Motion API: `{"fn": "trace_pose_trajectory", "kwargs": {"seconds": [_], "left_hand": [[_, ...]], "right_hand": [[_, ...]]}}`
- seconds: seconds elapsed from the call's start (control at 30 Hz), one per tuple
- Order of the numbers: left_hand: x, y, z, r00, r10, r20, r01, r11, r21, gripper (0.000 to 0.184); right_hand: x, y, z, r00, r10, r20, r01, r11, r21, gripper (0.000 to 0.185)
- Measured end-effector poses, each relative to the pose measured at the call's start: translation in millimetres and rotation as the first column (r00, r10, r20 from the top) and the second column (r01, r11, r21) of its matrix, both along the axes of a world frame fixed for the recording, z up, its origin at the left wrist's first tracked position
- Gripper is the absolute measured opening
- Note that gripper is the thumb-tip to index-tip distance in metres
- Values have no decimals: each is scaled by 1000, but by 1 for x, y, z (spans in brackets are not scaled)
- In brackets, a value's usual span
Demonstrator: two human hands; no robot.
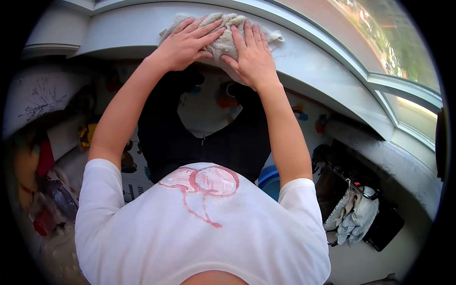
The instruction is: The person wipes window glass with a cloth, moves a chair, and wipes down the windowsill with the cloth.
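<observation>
A crumpled beige towel [225, 45] lies on the white windowsill [304, 61], its pale edge reaching out to the right. My left hand [187, 43] rests palm down on the left part of the towel, fingers stretched out and a little apart. On the towel's right part, my right hand [251, 54] also presses flat, with its fingers spread and pointing toward the window. The towel's underside and the patch of sill beneath it are hidden.
The window frame [327, 40] curves along the sill's far side. Below right, grey cloths [358, 213] hang on a dark rack. A blue basin [270, 183] shows beside my right arm. Assorted bags and items [59, 190] are piled at lower left.
</observation>
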State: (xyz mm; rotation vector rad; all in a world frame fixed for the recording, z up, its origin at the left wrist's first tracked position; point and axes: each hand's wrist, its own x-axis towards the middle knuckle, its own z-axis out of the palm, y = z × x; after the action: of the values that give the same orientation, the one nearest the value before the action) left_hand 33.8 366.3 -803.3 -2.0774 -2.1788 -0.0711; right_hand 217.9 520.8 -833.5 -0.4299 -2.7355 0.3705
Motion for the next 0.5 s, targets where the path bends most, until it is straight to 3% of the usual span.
{"fn": "trace_pose_trajectory", "kwargs": {"seconds": [0.07,0.2,0.3,0.37,0.47,0.5], "left_hand": [[-19,15,0,998,-31,55,35,998,-61,53],[3,27,-11,982,144,-119,-140,989,35,55],[24,17,-14,974,226,11,-224,956,192,50],[42,11,-21,949,232,212,-298,878,373,36],[77,14,-34,837,189,513,-478,708,519,25],[91,18,-36,767,150,624,-540,676,502,26]], "right_hand": [[-14,17,-4,999,32,35,-31,999,-12,73],[-34,13,-13,995,-93,-33,93,996,4,65],[-25,0,-9,988,-124,-94,120,992,-38,62],[-17,-17,-3,971,-177,-163,163,982,-93,55],[-8,-42,0,937,-253,-239,213,960,-184,49],[-7,-44,-3,910,-296,-290,210,933,-292,48]]}}
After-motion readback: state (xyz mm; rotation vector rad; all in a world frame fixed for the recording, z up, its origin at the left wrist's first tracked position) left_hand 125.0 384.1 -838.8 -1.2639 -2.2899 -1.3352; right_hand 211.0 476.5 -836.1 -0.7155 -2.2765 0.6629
